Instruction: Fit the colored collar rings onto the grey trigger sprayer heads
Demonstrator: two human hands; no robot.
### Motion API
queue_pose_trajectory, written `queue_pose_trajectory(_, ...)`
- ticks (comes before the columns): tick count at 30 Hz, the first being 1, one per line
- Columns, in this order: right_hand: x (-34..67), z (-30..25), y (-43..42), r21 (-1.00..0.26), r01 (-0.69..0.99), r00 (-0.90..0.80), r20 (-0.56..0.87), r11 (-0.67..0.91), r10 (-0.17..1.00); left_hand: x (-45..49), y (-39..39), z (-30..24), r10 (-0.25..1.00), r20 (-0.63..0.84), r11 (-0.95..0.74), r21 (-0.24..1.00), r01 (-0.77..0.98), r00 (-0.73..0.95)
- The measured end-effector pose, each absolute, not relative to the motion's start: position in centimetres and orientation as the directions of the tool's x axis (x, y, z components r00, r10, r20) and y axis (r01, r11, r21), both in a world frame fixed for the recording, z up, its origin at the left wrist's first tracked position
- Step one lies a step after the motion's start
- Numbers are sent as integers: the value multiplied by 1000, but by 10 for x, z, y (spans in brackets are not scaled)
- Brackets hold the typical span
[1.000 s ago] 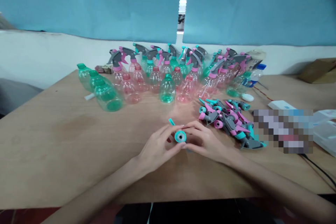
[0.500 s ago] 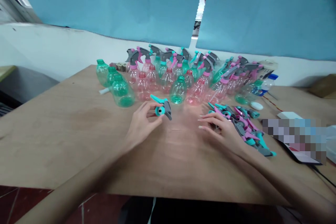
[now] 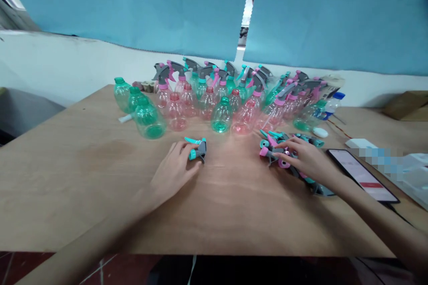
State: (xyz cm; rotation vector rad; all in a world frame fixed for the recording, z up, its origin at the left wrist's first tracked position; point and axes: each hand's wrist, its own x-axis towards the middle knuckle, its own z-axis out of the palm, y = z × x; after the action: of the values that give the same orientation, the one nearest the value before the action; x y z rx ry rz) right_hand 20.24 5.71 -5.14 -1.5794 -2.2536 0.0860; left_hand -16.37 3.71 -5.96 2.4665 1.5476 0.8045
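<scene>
Head view. The left hand (image 3: pixel 174 167) grips a teal-and-grey spray head (image 3: pixel 202 149) near the middle of the surface (image 3: pixel 200 213); whether the piece touches the wood, I cannot tell. Its grey body has its long axis running front to back, teal nozzle towards the bottles, rear end towards the person; the teal collar and trigger both point left. The right hand (image 3: pixel 307 158) reaches over the pile of spray heads (image 3: pixel 319 189), fingers bent at the neck of a pink-collared spray head (image 3: pixel 264 151); I cannot tell whether they are closed on it. That collar also points left. Beyond stand clear bottles, among them an uncapped green bottle (image 3: pixel 221 118). Labels: the blue-capped bottle (image 3: pixel 334 103) bears a blue label, too small to read; the phone (image 3: pixel 363 173) shows a red bar, its text illegible.
</scene>
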Motion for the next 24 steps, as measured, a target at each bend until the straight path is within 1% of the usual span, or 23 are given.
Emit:
queue_pose_trajectory(2,202,-51,61,-257,901,-275,289,351,917,-150,32,-56,844,382,-507,342,791,376)
queue_pose_trajectory(5,194,-55,66,-231,887,-331,285,400,900,-128,27,-52,804,390,-570,288,769,449)
queue_pose_trajectory(7,188,-61,70,-187,891,-360,264,414,895,-113,27,-50,792,360,-597,283,751,493)
queue_pose_trajectory(10,179,-71,77,-139,909,-349,261,393,900,-90,30,-52,799,309,-600,344,722,517)
queue_pose_trajectory(14,174,-80,82,-137,919,-322,278,369,905,-60,37,-64,812,236,-573,493,654,533)
queue_pose_trajectory(18,181,-69,80,-148,918,-313,296,367,902,-42,43,-78,779,187,-596,516,615,598)
queue_pose_trajectory(20,188,-54,76,-179,916,-288,329,358,900,-40,47,-83,767,179,-606,519,603,616)
queue_pose_trajectory(21,192,-45,75,-228,907,-263,354,355,897,-40,49,-84,765,179,-607,521,600,619)
queue_pose_trajectory(24,198,-21,69,-440,827,-197,357,350,913,-46,58,-87,776,186,-596,529,604,603)
